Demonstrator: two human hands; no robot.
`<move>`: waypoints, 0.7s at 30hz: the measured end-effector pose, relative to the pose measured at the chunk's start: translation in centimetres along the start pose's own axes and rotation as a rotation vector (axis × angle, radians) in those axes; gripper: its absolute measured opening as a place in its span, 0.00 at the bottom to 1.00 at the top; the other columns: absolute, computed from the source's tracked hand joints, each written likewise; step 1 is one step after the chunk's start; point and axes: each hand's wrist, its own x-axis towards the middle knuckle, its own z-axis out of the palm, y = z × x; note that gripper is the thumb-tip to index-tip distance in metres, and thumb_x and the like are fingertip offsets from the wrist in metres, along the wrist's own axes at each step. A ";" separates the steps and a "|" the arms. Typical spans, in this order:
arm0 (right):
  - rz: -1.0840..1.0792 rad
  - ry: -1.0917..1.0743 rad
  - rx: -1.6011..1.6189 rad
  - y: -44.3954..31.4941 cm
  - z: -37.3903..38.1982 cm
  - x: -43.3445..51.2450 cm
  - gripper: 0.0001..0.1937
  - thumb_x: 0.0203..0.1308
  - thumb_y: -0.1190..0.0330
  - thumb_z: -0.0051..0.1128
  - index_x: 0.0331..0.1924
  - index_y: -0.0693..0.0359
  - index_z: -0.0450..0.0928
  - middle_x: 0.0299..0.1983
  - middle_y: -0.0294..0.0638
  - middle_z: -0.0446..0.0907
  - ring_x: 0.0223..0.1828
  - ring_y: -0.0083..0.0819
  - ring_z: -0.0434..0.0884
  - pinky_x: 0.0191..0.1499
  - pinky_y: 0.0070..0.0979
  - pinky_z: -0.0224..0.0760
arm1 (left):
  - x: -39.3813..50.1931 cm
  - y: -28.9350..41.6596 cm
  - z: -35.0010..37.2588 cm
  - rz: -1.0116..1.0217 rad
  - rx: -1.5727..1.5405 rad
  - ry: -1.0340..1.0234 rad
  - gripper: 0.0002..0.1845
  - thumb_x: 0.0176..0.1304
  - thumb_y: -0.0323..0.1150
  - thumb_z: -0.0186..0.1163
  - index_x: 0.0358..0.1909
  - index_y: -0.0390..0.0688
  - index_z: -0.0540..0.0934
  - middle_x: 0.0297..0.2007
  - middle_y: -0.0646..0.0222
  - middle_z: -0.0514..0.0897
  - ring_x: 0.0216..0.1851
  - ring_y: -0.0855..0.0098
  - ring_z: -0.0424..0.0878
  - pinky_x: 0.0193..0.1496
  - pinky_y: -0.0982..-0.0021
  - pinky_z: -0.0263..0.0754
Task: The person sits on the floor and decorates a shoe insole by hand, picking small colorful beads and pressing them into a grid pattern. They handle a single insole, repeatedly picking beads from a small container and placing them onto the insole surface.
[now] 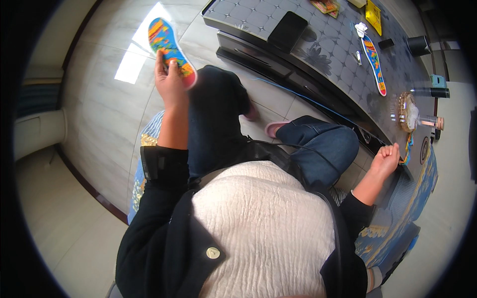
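A colourful stitched insole with blue, orange, green and red patterns is held in my left hand, thumb and fingers at its lower left edge, over the floor tiles. My right hand is raised far to the right with its fingers curled closed; nothing can be made out in it. Beside it, a bundle of multicoloured thread hangs at the table's edge. A second insole of similar pattern lies on the table, with a small metal clipper-like item near it.
The table also bears a black phone, a yellow packet, crumpled white tissue, a dark cup, a round basket and a clear bottle. A blue cord runs along the table's lower side.
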 end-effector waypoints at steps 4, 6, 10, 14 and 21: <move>0.144 -0.005 -0.114 2.1 3.0 -2.5 0.14 0.60 0.81 0.49 0.50 0.76 0.71 0.29 0.38 0.70 0.28 0.24 0.69 0.33 0.18 0.67 | -3.7 -0.2 3.1 -0.114 -0.024 -0.151 0.40 0.67 0.25 0.58 0.76 0.42 0.48 0.52 0.57 0.76 0.48 0.71 0.80 0.50 0.69 0.79; 0.167 -0.344 -0.289 3.3 7.6 -6.2 0.09 0.68 0.73 0.52 0.48 0.67 0.75 0.35 0.38 0.77 0.36 0.21 0.77 0.40 0.17 0.71 | -6.8 0.1 5.4 -0.266 -0.075 -0.297 0.38 0.67 0.25 0.59 0.74 0.39 0.50 0.50 0.60 0.78 0.51 0.73 0.79 0.52 0.71 0.76; -0.346 -0.751 -0.722 3.2 16.1 -11.8 0.03 0.64 0.80 0.56 0.38 0.65 0.79 0.37 0.34 0.73 0.37 0.19 0.73 0.41 0.15 0.66 | -11.0 1.4 8.8 -0.377 -0.106 -0.486 0.19 0.66 0.27 0.62 0.55 0.35 0.69 0.46 0.64 0.80 0.48 0.78 0.79 0.55 0.75 0.75; -0.524 -0.824 -0.765 2.5 20.0 -14.0 0.07 0.60 0.82 0.59 0.40 0.64 0.82 0.36 0.37 0.73 0.34 0.22 0.74 0.36 0.17 0.68 | -12.5 2.6 9.9 -0.450 -0.134 -0.528 0.15 0.65 0.28 0.64 0.49 0.37 0.70 0.43 0.66 0.81 0.46 0.81 0.79 0.52 0.76 0.76; -0.568 -0.794 -0.773 3.5 20.7 -14.2 0.09 0.56 0.82 0.62 0.41 0.62 0.83 0.33 0.39 0.74 0.30 0.28 0.77 0.30 0.24 0.70 | -13.1 2.9 10.2 -0.494 -0.171 -0.552 0.15 0.65 0.27 0.64 0.49 0.38 0.71 0.43 0.66 0.82 0.45 0.80 0.80 0.52 0.76 0.76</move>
